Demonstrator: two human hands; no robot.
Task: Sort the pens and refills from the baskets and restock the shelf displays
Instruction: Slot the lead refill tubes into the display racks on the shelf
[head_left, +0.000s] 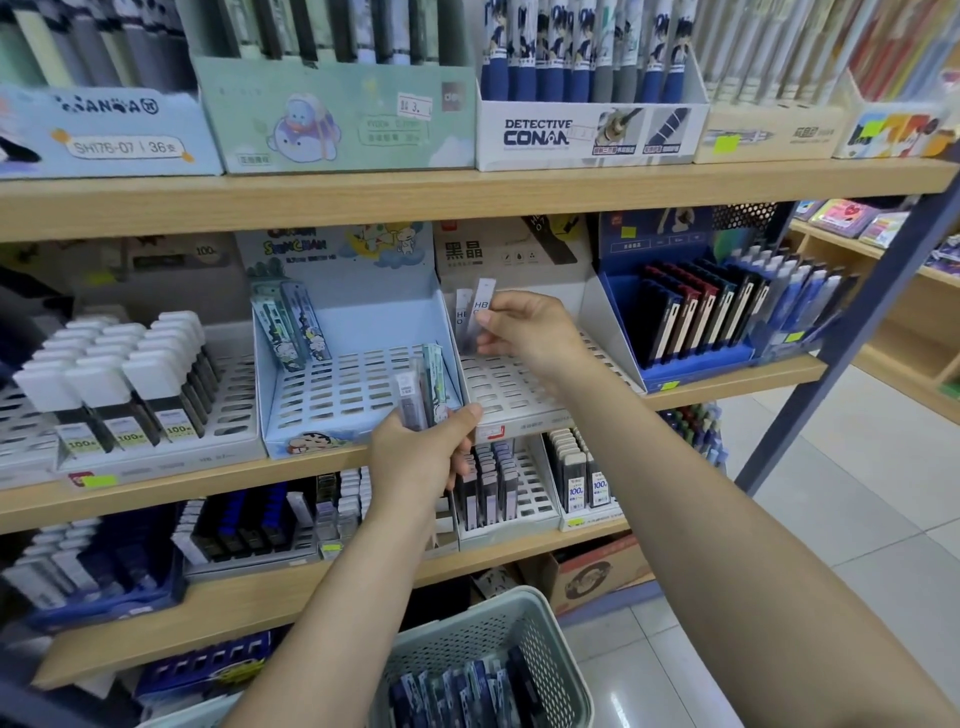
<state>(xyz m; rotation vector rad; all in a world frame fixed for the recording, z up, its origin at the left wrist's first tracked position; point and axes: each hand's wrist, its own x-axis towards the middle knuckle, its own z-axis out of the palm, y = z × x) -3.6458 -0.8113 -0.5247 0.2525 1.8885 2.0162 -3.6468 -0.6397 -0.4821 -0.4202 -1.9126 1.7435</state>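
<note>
the right hand (524, 332), at the centre of the frame, pinches a clear flat refill case (480, 312) marked "hb" between thumb and fingers, holding it upright over the back of a white slotted display tray (519, 384) on the middle shelf. a second hb case (462, 312) stands just beside it to the left. the left hand (421, 452), lower and left of centre, is curled round a small bundle of refill cases (421, 384), dark and pale green ones, held in front of the light blue cartoon display box (343, 374), whose slotted floor holds only a few printed cases at its back left.

to the left, white-capped lead tubes (119, 374) stand in rows; to the right, a blue box (691, 312) holds dark slim cases. the upper shelf carries pen boxes, one printed "detective conan" (592, 132). the shelves are pale wood boards (467, 195) on a dark metal frame (852, 353). at the bottom centre sits a grey perforated plastic basket (540, 639) with dark blue packs inside. the floor at the right is pale glossy tile (831, 509).
</note>
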